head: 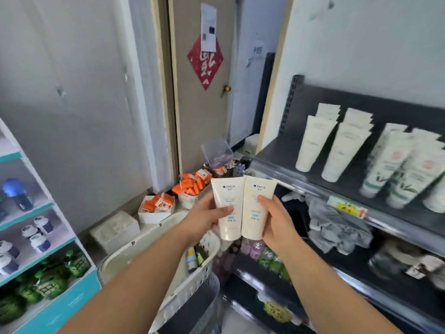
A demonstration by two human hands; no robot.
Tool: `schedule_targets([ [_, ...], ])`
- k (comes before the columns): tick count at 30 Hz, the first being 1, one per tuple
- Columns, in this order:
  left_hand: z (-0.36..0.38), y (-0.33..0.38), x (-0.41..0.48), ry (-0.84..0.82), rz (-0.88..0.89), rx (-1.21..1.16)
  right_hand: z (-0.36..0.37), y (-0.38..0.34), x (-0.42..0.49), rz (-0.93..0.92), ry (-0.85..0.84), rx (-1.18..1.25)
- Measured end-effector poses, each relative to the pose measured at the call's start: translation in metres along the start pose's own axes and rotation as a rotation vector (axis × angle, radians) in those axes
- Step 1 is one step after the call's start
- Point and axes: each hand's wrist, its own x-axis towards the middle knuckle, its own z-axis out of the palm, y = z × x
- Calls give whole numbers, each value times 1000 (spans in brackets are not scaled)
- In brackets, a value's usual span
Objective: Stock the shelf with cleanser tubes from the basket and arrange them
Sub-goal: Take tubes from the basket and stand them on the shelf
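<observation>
Risks: toppling cap-down rows (310, 141) on shelf (284, 150) when pushing stock in; slipping from grip on smooth plastic, falling to basket (144, 239) below.

Materials: shelf dark matte metal, perforated upright. Basket white slotted plastic, rounded. Left hand (204, 218) gripping left tube (226, 194), right hand (281, 227) gripping right tube (252, 220). Tubes touching, near shelf edge, cream, glossy, wide crimped tops, tapering.

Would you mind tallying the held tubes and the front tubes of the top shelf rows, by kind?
Blue-label tubes, held: 2
Plain cream front tubes: 2
Leaf-print front tubes: 3, one cut off at the edge
Total: 7
</observation>
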Motion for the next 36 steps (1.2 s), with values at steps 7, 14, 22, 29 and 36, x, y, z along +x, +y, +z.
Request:
schedule_targets([
  [7, 119, 15, 17, -141, 57, -11, -81, -81, -48, -141, 79, 23],
  [14, 246, 9, 22, -278, 36, -33, -187, -145, -106, -191, 145, 26],
  [22, 390, 4, 40, -308, 118, 17, -294, -217, -149, -346, 338, -115],
  [29, 482, 7, 81, -238, 284, 278, -355, -265, -145, -472, 533, -340],
  [36, 510, -15, 125, -78, 314, 492, -384, -268, -119, -450, 670, -518],
])
